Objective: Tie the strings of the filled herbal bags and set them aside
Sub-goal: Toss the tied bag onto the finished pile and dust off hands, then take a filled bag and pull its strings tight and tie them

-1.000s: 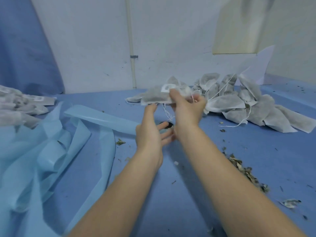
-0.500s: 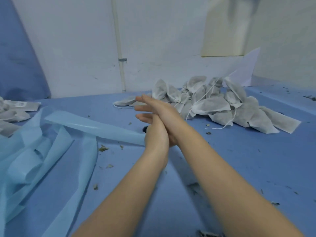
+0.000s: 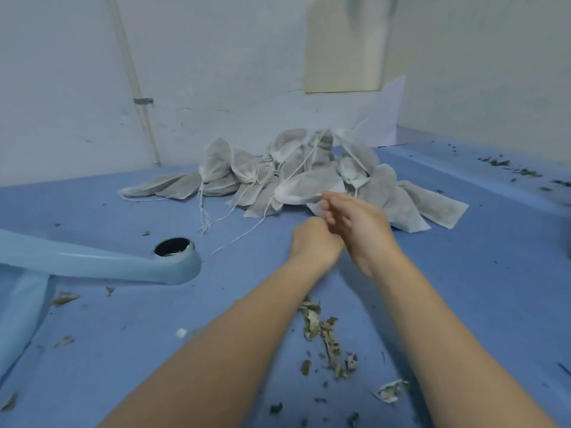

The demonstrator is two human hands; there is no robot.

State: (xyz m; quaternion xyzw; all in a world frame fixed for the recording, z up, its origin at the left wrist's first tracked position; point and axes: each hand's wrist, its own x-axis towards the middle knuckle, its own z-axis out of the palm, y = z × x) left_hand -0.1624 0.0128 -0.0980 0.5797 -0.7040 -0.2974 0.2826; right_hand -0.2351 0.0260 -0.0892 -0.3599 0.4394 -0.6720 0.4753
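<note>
The herbal bags (image 3: 296,177) lie heaped just beyond both hands, looking light, soft and floppy, with thin strings (image 3: 238,233) trailing toward the left hand (image 3: 315,242). They are best taken at the gathered neck. The left hand is curled, apparently holding nothing; the right hand (image 3: 355,223) hangs loosely curled beside it. Dry leaves (image 3: 324,341) lie between the forearms.
</note>
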